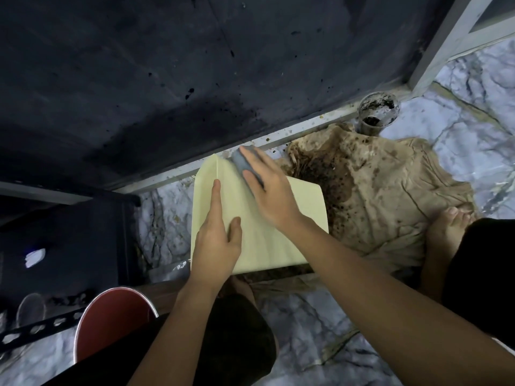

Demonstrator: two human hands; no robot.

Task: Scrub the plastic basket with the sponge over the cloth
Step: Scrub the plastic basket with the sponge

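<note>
Pale yellow plastic makes up the basket (259,218), which sits tipped up over a brown, dirty cloth (384,196) on the marble floor (306,316). The left hand (216,246) lies flat on the basket's smooth side, fingers spread, pressing to steady it — not wrapped around anything. The right hand (267,188) is curled over a grey sponge (245,165), pushing it against the basket's top edge. The basket looks light and stiff, and its smooth side may be slippery when wet, so it could slide or tip under a hard push. The rim or a corner seems the best place to hold it — a flat palm may slip. A dirty cup (376,112) stands near the wall.
</note>
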